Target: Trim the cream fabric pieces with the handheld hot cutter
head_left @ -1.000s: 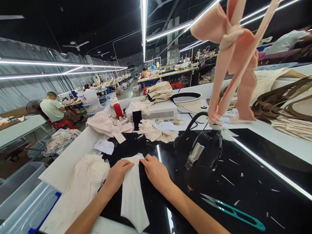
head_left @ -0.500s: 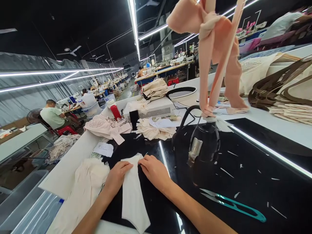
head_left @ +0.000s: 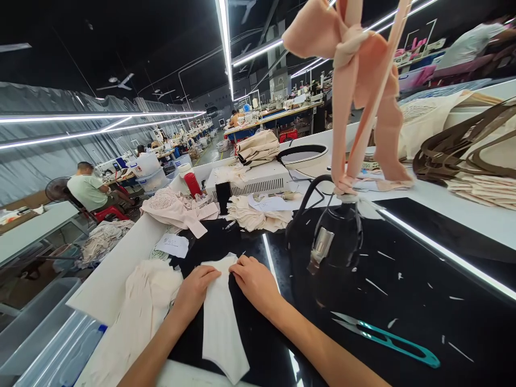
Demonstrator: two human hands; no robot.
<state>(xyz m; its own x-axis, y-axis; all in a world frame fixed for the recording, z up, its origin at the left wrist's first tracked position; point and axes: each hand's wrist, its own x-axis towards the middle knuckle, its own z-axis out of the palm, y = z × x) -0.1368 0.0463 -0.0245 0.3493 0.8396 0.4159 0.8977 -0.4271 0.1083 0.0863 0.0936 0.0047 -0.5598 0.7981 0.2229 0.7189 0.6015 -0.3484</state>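
A white fabric piece (head_left: 224, 328) lies flat on the glossy black tabletop (head_left: 322, 317), its narrow end away from me. On that end's left edge, my left hand (head_left: 197, 290) is closed, thumb and fingers pinching the cloth. My right hand (head_left: 252, 282) pinches the upper right corner, where a small pointed tip sticks out above the fingers; I cannot make out what it is. Teal-handled thread snips (head_left: 387, 338) rest to the right of my right forearm. Left of my left hand sits a heap of cream fabric pieces (head_left: 141, 306).
A black machine with a metal part (head_left: 322, 246) stands beyond my right hand, pink cloth (head_left: 355, 70) tied above it. Stacked cream pieces (head_left: 260, 212), a paper label (head_left: 173, 245) and a red thread cone (head_left: 192, 184) lie ahead. Brown straps (head_left: 447, 140) lie right. A seated person (head_left: 88, 188) is far left.
Both hands keep their pinch on the white fabric, and it lies as before. The whole view has shifted very slightly.
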